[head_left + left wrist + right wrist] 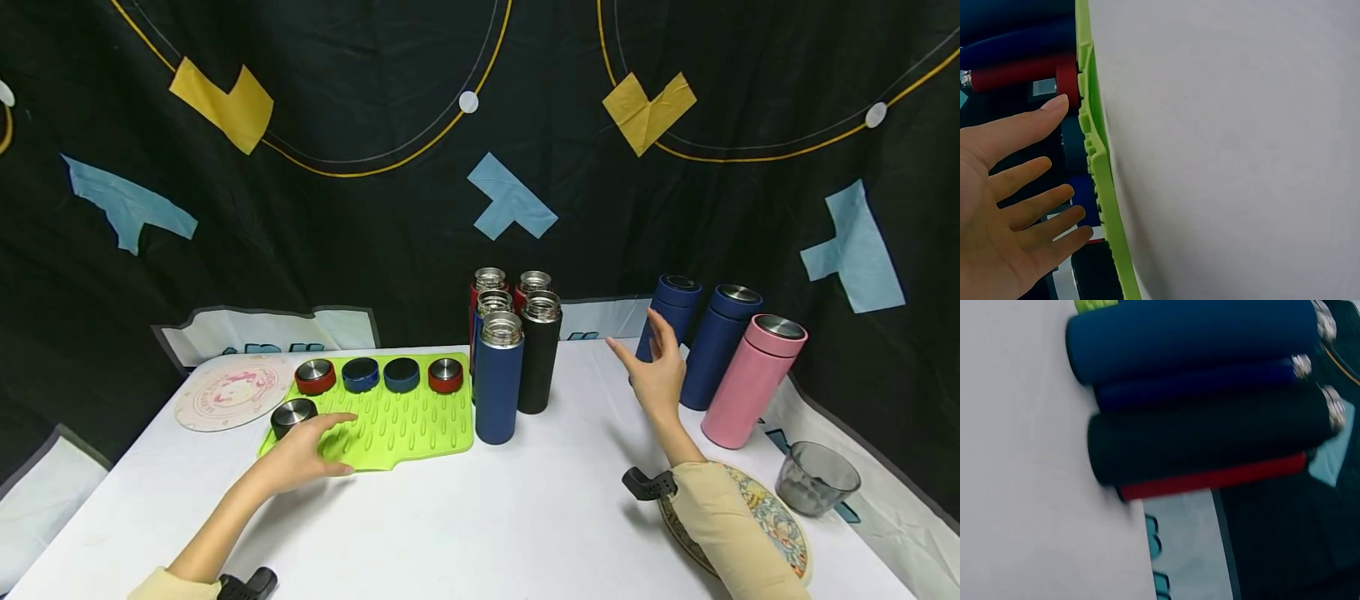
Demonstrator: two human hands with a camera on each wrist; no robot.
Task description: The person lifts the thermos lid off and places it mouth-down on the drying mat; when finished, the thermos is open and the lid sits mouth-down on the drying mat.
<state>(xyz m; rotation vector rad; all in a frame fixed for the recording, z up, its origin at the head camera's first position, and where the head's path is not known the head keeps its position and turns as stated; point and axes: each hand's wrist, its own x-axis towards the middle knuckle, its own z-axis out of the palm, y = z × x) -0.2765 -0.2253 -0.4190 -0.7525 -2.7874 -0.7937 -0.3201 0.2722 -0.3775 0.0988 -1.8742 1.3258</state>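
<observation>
My left hand [303, 454] hovers over the near-left part of a green drying mat [408, 437], fingers and thumb spread, holding nothing. Closest to it is a black lid [294, 412] with a steel top. Along the mat's far side sit red lids [315, 382], a blue lid [360, 377] and a dark blue lid [401, 377]. My right hand [658, 379] is raised and empty, fingers apart, in front of a capped blue flask [678, 292]. Lidless flasks stand mid-table: a blue flask [498, 392], a black flask [540, 358] and others behind. The right wrist view shows no hand.
A second capped blue flask [716, 350] and a pink flask [750, 387] stand at the right. A patterned plate [780, 525] lies under the right forearm, beside a grey glass cup [813, 483]. A flat round board [228, 396] lies far left. A black curtain [360, 250] hangs behind.
</observation>
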